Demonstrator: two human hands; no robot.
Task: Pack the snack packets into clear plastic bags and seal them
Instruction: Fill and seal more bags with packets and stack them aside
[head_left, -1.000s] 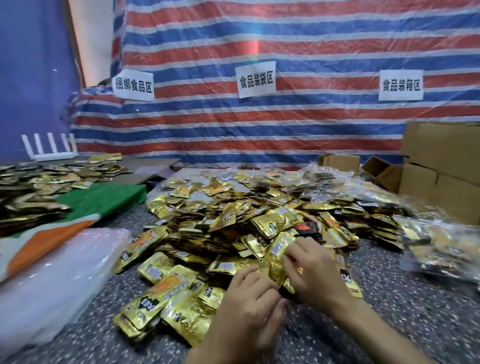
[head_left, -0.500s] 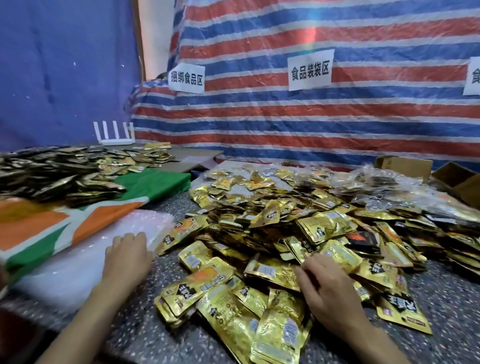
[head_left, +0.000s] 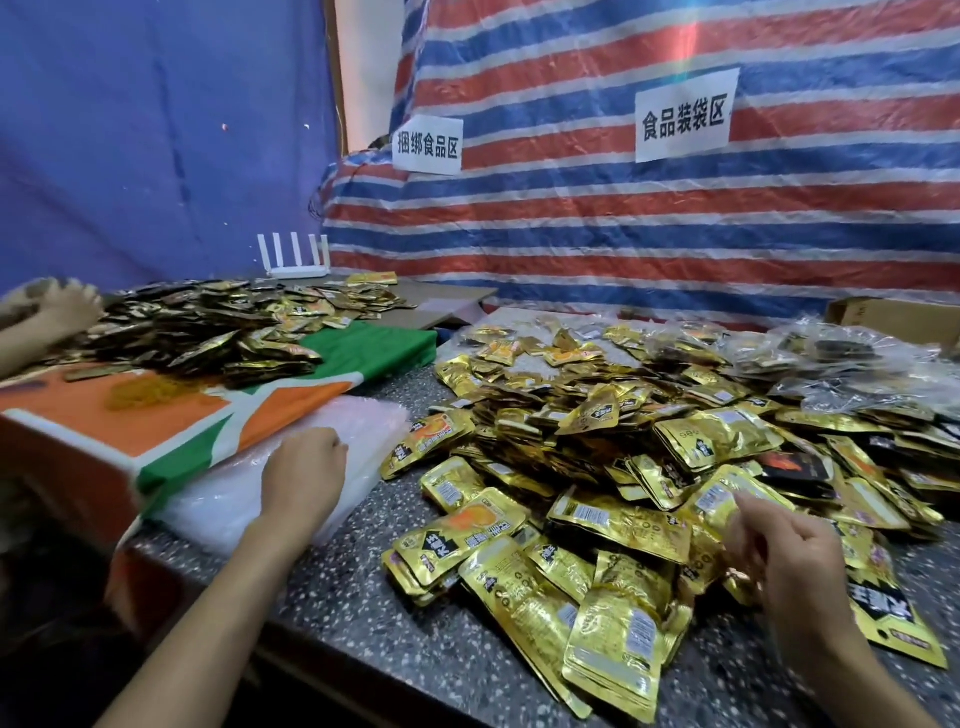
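A big heap of gold snack packets (head_left: 613, 467) covers the speckled counter (head_left: 363, 613). To its left lies a flat stack of clear plastic bags (head_left: 234, 493), partly under an orange-green cloth. My left hand (head_left: 304, 478) rests on that stack, knuckles up, its fingers curled down onto the top bag. At the near right edge of the heap, my right hand (head_left: 779, 551) hovers just over the packets. Its fingers are loosely curled and blurred, and I see nothing held in them.
A second pile of packets (head_left: 208, 332) lies on the orange-green cloth (head_left: 171, 421), with yellow rubber bands (head_left: 150, 389) beside it and another person's hand (head_left: 52, 306) at far left. Filled clear bags (head_left: 841, 364) and a cardboard box (head_left: 893, 317) sit back right. A white router (head_left: 293, 260) stands by the tarp wall.
My left hand left the packets and went left onto the clear bag stack, where its fingers have curled. My right hand has lifted slightly off the heap. The view swung left.
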